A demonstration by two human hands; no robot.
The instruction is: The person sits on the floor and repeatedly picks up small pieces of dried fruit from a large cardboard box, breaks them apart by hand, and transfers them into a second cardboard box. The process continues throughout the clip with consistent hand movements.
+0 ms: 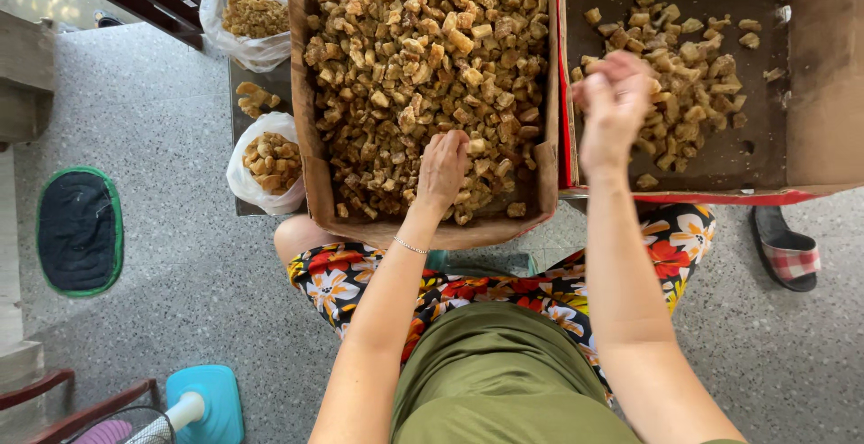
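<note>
Closest to my lens sits the olive shirt (495,372) with flowered shorts (360,282) beneath it, both forearms running away from me toward two cardboard boxes.

My left hand (442,170) rests palm down in the near edge of the full box (306,138), fingers curled into the heap of brown crispy chunks (423,48). From here I cannot tell whether those fingers have closed on a piece or only press into the pile; the tips are buried. Everything this hand could take lies ahead of it and to both sides, with the bulk of the heap beyond the knuckles.

My right hand (615,111) hovers over the sparser box (810,66), fingers bunched together and slightly blurred. It looks pinched shut, perhaps on a chunk or two, though nothing shows clearly between the fingertips. The small sorted pile (693,84) sits just beyond and to the outer side of this hand, partly under it.

The right hand is the nearer one to that smaller pile; the left is well apart from it, with the two box walls between them.

Off past my left hand, outside the full box, lie two plastic bags of chunks (265,161). A checked slipper (787,251) lies on the floor outward of my right arm.
</note>
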